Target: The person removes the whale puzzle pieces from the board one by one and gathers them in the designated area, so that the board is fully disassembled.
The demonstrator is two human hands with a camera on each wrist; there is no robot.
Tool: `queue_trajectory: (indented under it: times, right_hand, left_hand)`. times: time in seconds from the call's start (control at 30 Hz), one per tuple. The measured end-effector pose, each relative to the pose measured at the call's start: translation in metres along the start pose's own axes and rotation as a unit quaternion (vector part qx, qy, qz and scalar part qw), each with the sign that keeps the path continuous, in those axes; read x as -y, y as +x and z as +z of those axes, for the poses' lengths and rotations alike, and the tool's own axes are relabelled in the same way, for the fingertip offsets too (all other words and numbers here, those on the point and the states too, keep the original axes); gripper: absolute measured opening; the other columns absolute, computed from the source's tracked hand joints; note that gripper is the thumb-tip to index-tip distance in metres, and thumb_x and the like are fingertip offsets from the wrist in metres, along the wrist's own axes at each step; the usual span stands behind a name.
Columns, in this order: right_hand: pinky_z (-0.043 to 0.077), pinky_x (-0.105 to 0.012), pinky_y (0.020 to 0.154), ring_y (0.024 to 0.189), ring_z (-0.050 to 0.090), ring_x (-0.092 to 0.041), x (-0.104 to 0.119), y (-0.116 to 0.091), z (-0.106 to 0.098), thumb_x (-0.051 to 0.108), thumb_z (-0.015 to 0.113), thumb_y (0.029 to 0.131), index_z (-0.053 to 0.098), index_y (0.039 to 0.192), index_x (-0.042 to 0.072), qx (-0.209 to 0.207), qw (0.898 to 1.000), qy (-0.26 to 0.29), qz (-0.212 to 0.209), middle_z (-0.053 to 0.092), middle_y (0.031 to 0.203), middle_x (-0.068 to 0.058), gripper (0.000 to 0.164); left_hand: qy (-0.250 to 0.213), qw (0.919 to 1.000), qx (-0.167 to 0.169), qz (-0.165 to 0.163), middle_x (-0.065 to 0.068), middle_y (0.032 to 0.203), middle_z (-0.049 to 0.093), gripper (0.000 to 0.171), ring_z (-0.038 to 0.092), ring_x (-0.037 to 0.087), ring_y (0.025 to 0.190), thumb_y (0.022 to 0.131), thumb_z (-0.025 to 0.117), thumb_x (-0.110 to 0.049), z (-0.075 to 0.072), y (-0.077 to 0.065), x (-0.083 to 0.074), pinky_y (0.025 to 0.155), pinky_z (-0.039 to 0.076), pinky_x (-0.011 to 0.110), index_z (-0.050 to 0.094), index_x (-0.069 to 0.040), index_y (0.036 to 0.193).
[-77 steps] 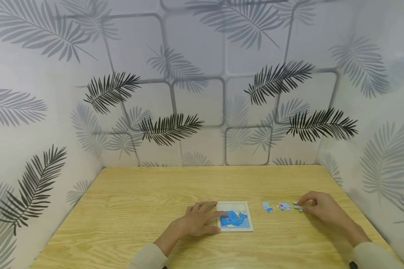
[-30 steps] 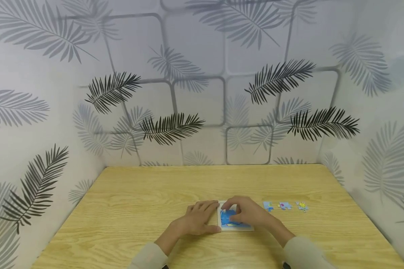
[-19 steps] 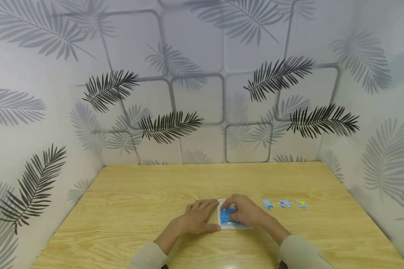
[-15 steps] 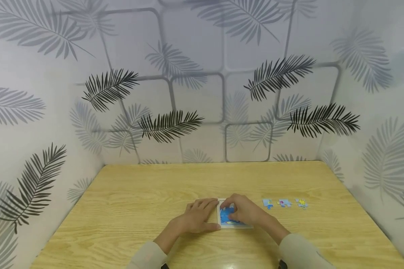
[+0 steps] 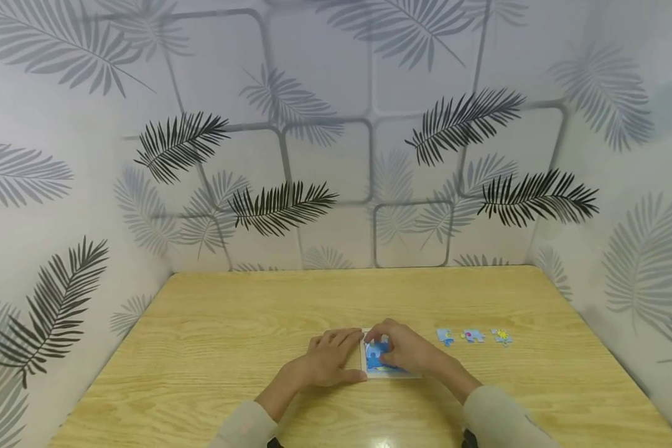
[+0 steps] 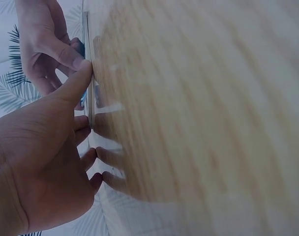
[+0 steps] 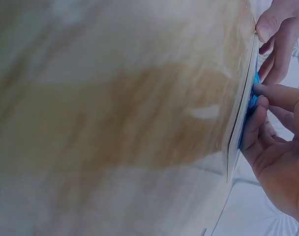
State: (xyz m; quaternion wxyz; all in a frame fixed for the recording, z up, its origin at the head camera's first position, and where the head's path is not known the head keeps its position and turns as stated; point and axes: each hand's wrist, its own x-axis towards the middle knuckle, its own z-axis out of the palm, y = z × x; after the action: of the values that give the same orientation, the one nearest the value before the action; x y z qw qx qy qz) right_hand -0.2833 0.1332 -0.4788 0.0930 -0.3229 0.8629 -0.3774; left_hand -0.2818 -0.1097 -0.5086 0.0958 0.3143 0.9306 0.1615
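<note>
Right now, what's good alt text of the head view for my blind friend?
A person's right hand pinches at a framed blue puzzle; the left hand touches the puzzle's left edge. Three loose pieces lie to the right on a wooden table.

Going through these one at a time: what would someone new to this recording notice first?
Probably the dark leaf prints on the pale wall filling the head view's upper part. Next, at the table's middle, the small framed puzzle: the left hand touches its left edge while the right hand pinches at its blue picture. Three loose pieces lie in a row to the right.
</note>
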Motion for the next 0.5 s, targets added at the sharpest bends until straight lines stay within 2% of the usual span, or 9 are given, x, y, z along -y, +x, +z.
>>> queue_trajectory:
  times: [0.2, 0.5]
  right_hand:
    - [0.05, -0.027, 0.076, 0.086, 0.054, -0.017, -0.0007, 0.0007, -0.0001, -0.003, 0.071, 0.095, 0.061, 0.125, 0.009, 0.005, 1.0, -0.013, -0.005, 0.055, 0.116, -0.01, 0.034]
    - [0.047, -0.026, 0.072, 0.084, 0.052, -0.017, -0.0009, 0.0019, -0.0013, -0.001, 0.072, 0.095, 0.056, 0.125, 0.011, 0.014, 1.0, -0.013, -0.004, 0.052, 0.116, -0.01, 0.037]
  left_hand:
    - [-0.001, 1.0, 0.002, -0.002, 0.006, 0.172, 0.023, 0.087, 0.023, 0.038, 0.154, 0.1, 0.057, -0.062, -0.0001, 0.0003, -0.0012, 0.118, 0.024, 0.066, 0.023, -0.017, 0.166]
    - [0.008, 0.9999, 0.002, -0.008, 0.006, 0.171, 0.025, 0.088, 0.025, 0.037, 0.154, 0.1, 0.056, -0.063, -0.0003, 0.0006, -0.002, 0.118, 0.024, 0.065, 0.024, -0.016, 0.166]
